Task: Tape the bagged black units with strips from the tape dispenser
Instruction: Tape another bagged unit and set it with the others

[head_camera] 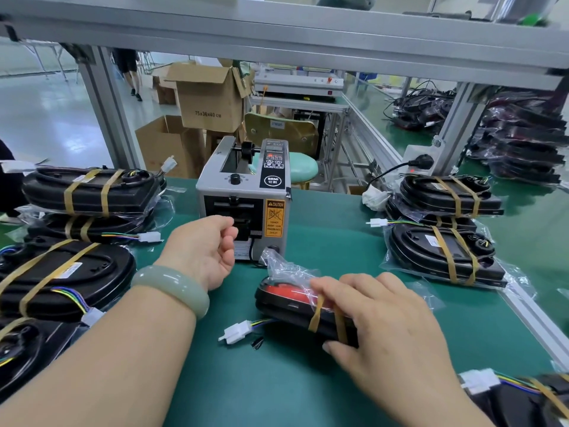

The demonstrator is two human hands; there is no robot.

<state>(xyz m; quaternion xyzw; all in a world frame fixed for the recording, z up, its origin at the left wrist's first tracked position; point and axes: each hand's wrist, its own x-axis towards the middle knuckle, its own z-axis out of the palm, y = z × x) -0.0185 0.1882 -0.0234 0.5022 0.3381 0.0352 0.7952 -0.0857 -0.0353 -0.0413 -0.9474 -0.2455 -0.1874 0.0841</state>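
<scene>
Two tan tape strips (315, 315) already cross the bagged black unit (286, 300) I'm watching at the middle of the green mat (308, 396). Its long axis runs from upper left to lower right. The loose, crumpled end of the bag points up and left towards the tape dispenser (246, 192), and the red face is turned upward. A white connector (235, 332) on coloured wires trails out of its near left side.

On the dispenser I read an orange caution label (274, 217): "CAUTION" and "DO NOT INSERT YOUR FINGERS INTO OUTLET". A round black button above it says "SEMI". A cardboard box (209, 100) behind is printed "75x36x40 CM".

My right hand (385, 322) lies over the unit's lower right end, fingers draped across the top and thumb against the near edge, holding it down. My left hand (203, 248), with a pale green bracelet (172, 288) at the wrist, is up and left of the unit, right at the dispenser's outlet. Its fingers are curled, but I cannot tell whether they pinch a strip.

More taped units (89, 192) are stacked on both sides of the mat.
</scene>
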